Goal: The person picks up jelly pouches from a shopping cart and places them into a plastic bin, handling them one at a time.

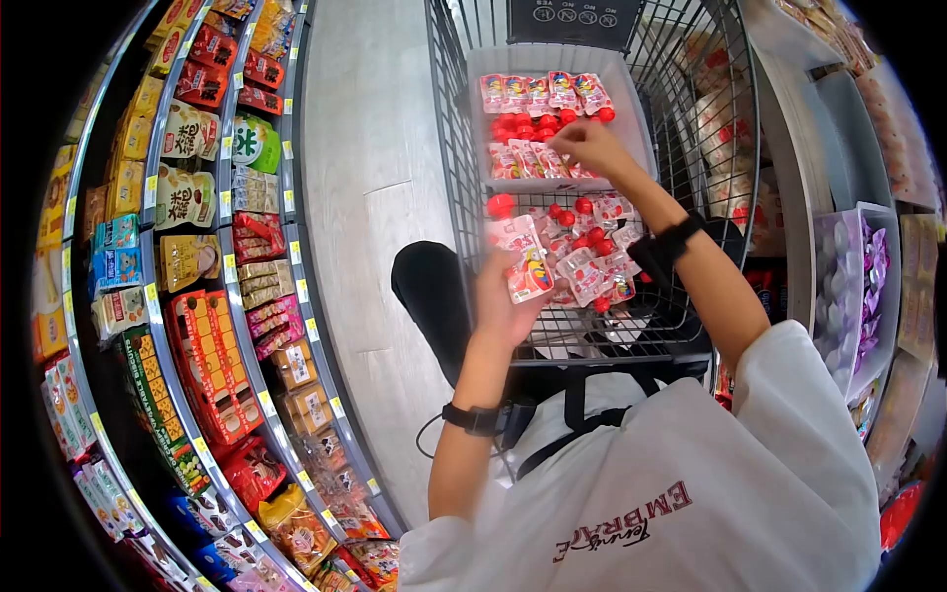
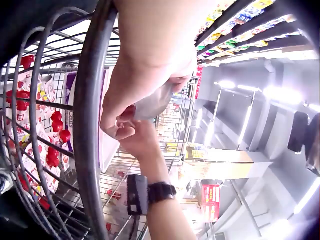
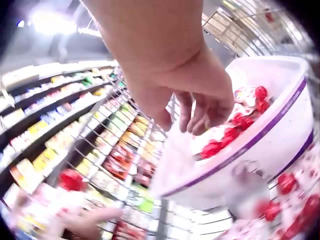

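In the head view, my left hand [image 1: 505, 306] grips a pink and white pouch [image 1: 529, 268] with a red cap, above the near part of the wire cart. Over the translucent white bin [image 1: 631, 133], my right hand [image 1: 597, 150] hangs close above red-capped pouches [image 1: 528, 158] laid in rows. The right wrist view shows that right hand [image 3: 195, 95] with loosely bent fingers and nothing between them, beside the bin's wall [image 3: 250, 150]. Loose pouches [image 1: 584, 271] lie jumbled in the cart nearer my body. The left wrist view has my left hand [image 2: 150, 65] partly covering its pouch.
The wire cart [image 1: 459, 168] surrounds the bin and loose pouches. Shelves of packaged snacks [image 1: 207, 365] run along the left, past a pale floor aisle [image 1: 370, 187]. At the right stands a display with a clear bin [image 1: 853, 296] of purple packets.
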The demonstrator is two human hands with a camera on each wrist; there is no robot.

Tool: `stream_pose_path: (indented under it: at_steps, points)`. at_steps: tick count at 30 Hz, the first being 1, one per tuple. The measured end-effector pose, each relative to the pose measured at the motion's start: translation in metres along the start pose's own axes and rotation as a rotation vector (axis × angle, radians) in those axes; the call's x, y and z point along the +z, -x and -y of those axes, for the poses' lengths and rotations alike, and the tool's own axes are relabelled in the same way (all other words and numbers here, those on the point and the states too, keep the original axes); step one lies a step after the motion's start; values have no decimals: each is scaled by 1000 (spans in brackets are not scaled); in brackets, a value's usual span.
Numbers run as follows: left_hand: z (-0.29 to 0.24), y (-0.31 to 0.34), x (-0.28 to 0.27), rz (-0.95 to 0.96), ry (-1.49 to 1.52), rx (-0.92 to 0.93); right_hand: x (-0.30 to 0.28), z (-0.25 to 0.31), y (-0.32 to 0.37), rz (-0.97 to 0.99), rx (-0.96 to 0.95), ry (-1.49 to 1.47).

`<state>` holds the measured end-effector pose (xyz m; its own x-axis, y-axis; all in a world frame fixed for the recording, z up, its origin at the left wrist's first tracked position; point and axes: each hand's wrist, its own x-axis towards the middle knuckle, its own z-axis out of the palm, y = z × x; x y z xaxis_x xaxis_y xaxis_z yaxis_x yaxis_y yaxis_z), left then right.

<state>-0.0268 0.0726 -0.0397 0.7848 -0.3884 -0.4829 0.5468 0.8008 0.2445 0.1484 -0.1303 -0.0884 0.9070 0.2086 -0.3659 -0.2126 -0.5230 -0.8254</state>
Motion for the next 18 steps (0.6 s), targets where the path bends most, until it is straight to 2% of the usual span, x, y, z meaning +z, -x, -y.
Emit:
stream_pose_path:
  at_steps: [1, 3, 5, 6, 8, 9, 11, 13, 15, 17, 18]
  points:
    - [0, 1, 0, 5, 0, -7, 2, 35, 33, 180, 125, -166]
    - [1, 2, 0, -4, -89, -21, 11, 65, 76, 470, 163, -79]
    - [3, 0, -3, -10, -69, -54, 35, 44, 92, 472, -121, 101]
    - [3, -1, -3, 13, -72, -65, 39, 41, 99, 467, -118, 105]
    - [5, -4, -12, 16, -99, -84, 46, 36, 109, 410, -111, -360]
    - [4, -5, -10, 18, -99, -83, 42, 38, 109, 409, -112, -359]
    - [5, -5, -5, -114, -233, -37, 27, 37, 110, 168, -94, -440]
    - [5, -4, -3, -132, -346, 11, -4, 18, 73, 1, -47, -300]
    - [6, -5, -3, -153, -444, 62, -34, -26, 24, -347, -191, 33]
    - [6, -8, -4, -124, -430, 50, -52, -50, -8, -453, -62, 279]
    - [7, -9, -6, -137, -456, 43, -54, -65, -20, -455, -69, 278]
